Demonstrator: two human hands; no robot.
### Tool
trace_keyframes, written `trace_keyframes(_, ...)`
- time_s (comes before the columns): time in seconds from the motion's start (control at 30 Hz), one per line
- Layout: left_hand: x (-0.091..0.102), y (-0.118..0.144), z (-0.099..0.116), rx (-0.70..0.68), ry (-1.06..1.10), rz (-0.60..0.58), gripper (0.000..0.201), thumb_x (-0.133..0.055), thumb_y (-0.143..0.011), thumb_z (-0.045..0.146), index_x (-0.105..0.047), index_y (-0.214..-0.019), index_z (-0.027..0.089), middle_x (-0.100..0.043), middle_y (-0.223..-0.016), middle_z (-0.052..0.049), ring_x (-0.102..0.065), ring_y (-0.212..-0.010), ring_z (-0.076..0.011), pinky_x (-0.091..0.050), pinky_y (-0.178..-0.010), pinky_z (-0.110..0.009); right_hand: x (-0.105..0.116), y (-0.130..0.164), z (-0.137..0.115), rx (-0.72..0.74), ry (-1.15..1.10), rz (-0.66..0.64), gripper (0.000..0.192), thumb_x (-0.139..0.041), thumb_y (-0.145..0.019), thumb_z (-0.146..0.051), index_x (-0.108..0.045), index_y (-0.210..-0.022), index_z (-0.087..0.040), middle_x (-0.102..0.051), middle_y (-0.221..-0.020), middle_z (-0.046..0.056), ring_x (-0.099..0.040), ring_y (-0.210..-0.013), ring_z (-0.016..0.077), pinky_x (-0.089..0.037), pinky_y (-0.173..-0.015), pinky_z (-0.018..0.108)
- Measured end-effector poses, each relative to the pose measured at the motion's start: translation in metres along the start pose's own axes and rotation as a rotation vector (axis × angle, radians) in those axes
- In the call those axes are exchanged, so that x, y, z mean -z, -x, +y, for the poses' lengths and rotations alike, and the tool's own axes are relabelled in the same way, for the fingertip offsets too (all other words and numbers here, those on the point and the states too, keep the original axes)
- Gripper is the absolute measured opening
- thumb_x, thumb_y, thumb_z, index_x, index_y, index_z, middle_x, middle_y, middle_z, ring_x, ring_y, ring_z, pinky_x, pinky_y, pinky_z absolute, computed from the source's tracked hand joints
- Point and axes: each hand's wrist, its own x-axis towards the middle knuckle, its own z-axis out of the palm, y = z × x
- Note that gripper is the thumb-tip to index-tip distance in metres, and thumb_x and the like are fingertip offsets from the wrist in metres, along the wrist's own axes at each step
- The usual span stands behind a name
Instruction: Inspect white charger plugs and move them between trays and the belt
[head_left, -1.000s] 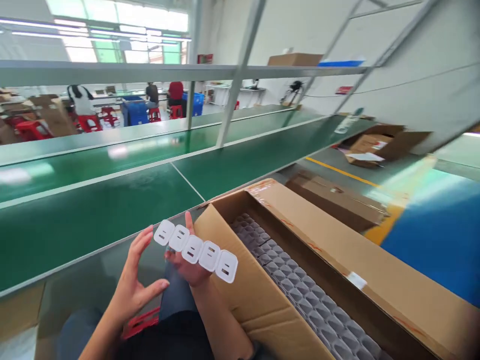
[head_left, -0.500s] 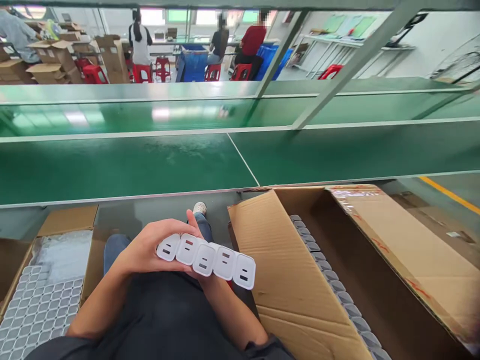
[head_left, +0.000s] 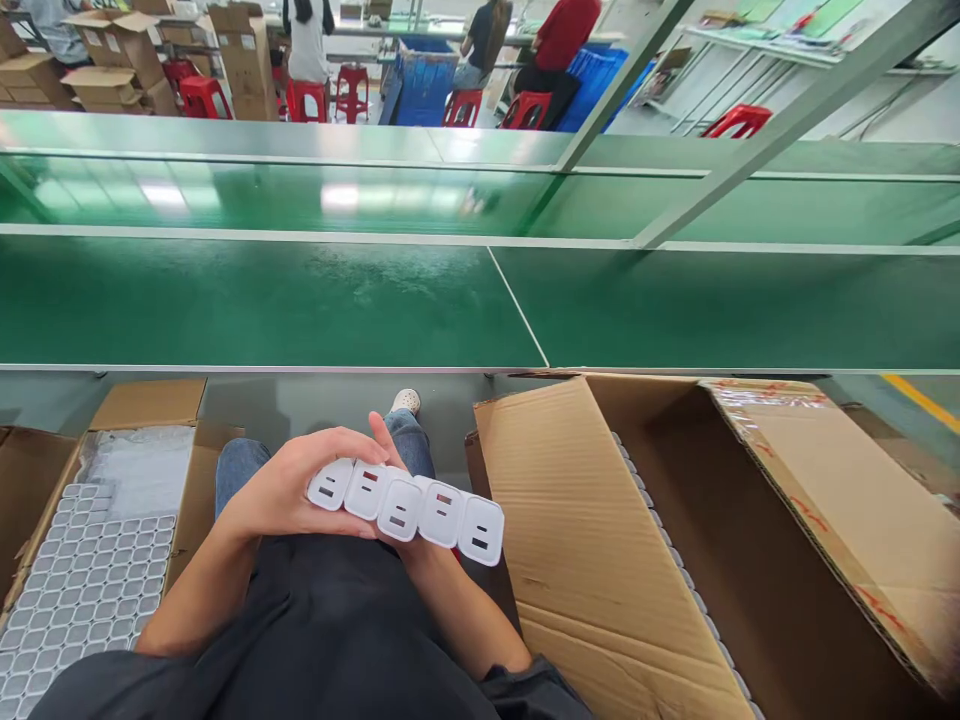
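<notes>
Both hands hold a side-by-side row of several white USB charger blocks [head_left: 401, 508] in front of my lap, their port faces turned up towards me. My left hand [head_left: 296, 487] wraps round the left end, thumb underneath or along the near side and fingers over the far side. Mostly hidden behind and under the row is my right hand [head_left: 411, 550]; a finger or thumb of it shows above the far side, and its wrist comes up from the right. Each block has one wider and one narrower slot. The blocks touch one another and sit slightly staggered.
To the left, an open carton [head_left: 187, 500] holds rows of grey-white blocks and a plastic bag [head_left: 142, 465]. A deep open carton [head_left: 555, 500] on the right has a line of blocks along its inner wall. Ahead runs a green conveyor belt [head_left: 262, 300]; people sit beyond it.
My view has tilted down and shifted a little left, so the belt and cartons sit differently in the picture. The hands keep the same hold on the row of chargers.
</notes>
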Motion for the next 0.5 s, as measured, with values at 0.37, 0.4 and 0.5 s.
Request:
trace_keyframes(0.37,0.0033,0.0017,-0.0021,0.032,0.008,-0.041,0.054,-0.081,-0.079,0.041,-0.059,-0.124,0.021,-0.073,-0.117,-0.010,-0.070,-0.108,-0.0212,-0.055,-0.092,-0.028,0.0007,0.0048,-0.0004,-0.007,-0.007,-0.036,0.064,-0.080,-0.070,-0.051,-0.063,-0.130,-0.036,-0.070,-0.108,0.004,-0.069,-0.101,0.0269,-0.053,-0.088,0.048)
trace_keyframes(0.4,0.0031,0.0016,-0.0024,0.025,-0.007,-0.034,0.052,-0.080,-0.080,0.042,-0.059,-0.123,0.021,-0.073,-0.116,-0.009,-0.071,-0.106,-0.0206,-0.055,-0.090,-0.027,-0.0003,0.0055,-0.0010,-0.007,-0.015,-0.042,0.064,-0.080,-0.070,-0.051,-0.064,-0.130,-0.036,-0.070,-0.109,0.004,-0.069,-0.101,0.0272,-0.053,-0.088,0.048)
trace_keyframes(0.5,0.0029,0.0009,0.0005,0.001,-0.100,-0.025,0.049,-0.076,-0.084,0.045,-0.058,-0.122,0.020,-0.073,-0.116,-0.010,-0.071,-0.103,-0.0188,-0.056,-0.087,-0.026,-0.0014,0.0061,-0.0031,-0.003,-0.035,-0.052,0.069,-0.082,-0.068,-0.053,-0.062,-0.131,-0.035,-0.070,-0.108,0.005,-0.070,-0.100,0.0276,-0.055,-0.087,0.049)
